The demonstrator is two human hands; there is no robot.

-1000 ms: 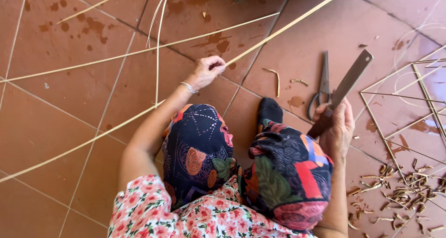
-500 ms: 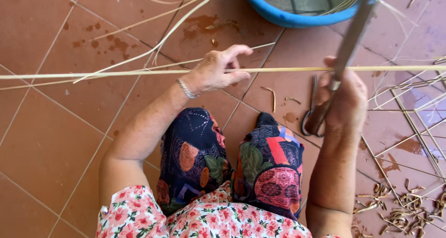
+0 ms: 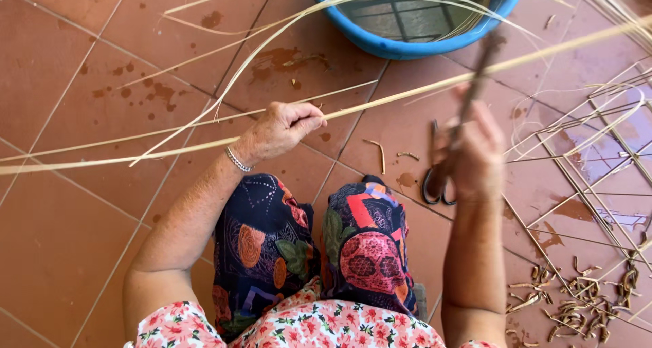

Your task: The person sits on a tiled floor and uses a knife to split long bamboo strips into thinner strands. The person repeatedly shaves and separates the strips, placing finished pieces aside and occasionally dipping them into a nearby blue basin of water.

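A floor of reddish-brown tiles (image 3: 61, 253), blotched with darker wet patches, fills the view, seen from above the person's lap. Across it, held above the knees, runs a long pale cane strip (image 3: 407, 93), rising from the left edge at mid-height to the upper right corner. The left hand (image 3: 280, 127) has its fingers curled closed around this strip, thumb and fingertips pinching it near the middle of the frame; a silver bracelet (image 3: 238, 160) sits at the wrist. The right hand (image 3: 475, 154) is motion-blurred, closed around the handle of a dark knife-like tool (image 3: 479, 69) whose blade points up and meets the strip from below. Just behind that hand a pair of black-handled scissors (image 3: 435, 178) lies on the floor. Below the hands, the knees are covered in dark trousers (image 3: 305, 246) printed with orange and pink shapes, and a floral top (image 3: 299, 327) shows at the bottom edge. Further out, a blue basin (image 3: 401, 48) of water holds coiled strips at the top. More loose cane strips (image 3: 224, 69) fan over the tiles to the left. A thin wire frame (image 3: 584, 165) lies on the right, with a scatter of short cane offcuts (image 3: 577, 307) near the lower right corner.
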